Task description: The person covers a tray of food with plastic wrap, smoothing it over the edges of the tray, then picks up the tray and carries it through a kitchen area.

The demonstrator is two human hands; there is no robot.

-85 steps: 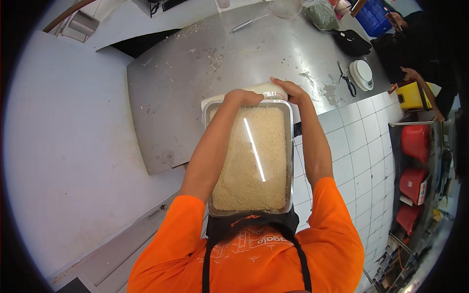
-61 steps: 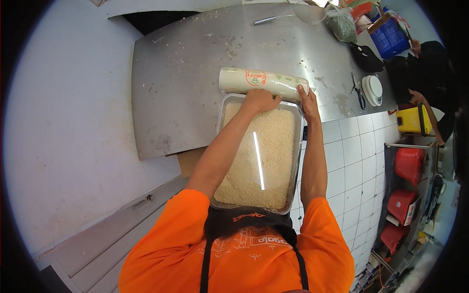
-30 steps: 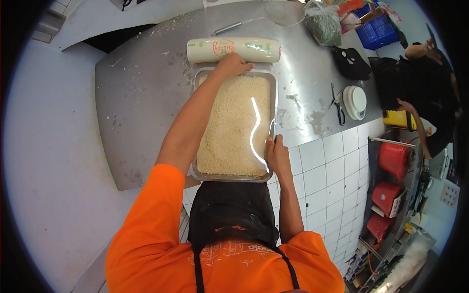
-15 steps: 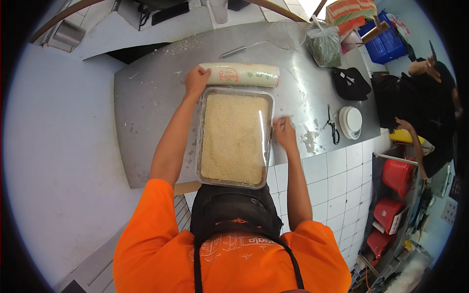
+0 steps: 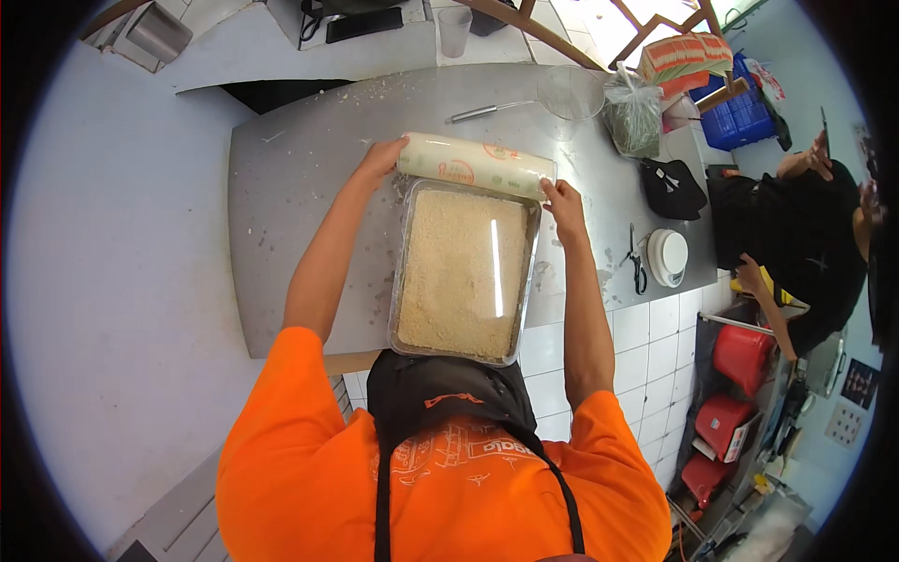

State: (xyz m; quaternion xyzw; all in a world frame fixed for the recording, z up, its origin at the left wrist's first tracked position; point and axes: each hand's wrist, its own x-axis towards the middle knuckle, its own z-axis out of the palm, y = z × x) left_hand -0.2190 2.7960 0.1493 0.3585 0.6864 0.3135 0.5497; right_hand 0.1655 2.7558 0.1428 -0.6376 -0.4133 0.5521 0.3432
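Note:
My left hand (image 5: 382,159) grips the left end of a thick roll of plastic cling film (image 5: 478,166). At its right end my right hand (image 5: 564,206) holds the roll between thumb and fingers. The roll lies across the far edge of a rectangular tray (image 5: 534,258), tilted slightly down to the right. Sandy, pale crumbs (image 5: 454,281) fill the tray. Clear film with a bright streak of glare stretches over them. The near end of the tray rests close against my black apron (image 5: 449,389).
On the metal table (image 5: 309,225) are a sieve (image 5: 571,92), a bag of green contents (image 5: 634,122), a black cap (image 5: 672,190), scissors (image 5: 639,267) and a white round kitchen scale (image 5: 668,255). A person in black (image 5: 796,225) stands at the right, beyond the table.
My right hand has moved from beside the tray up to the roll's right end and taken hold of it. The roll has turned, its right end now lower.

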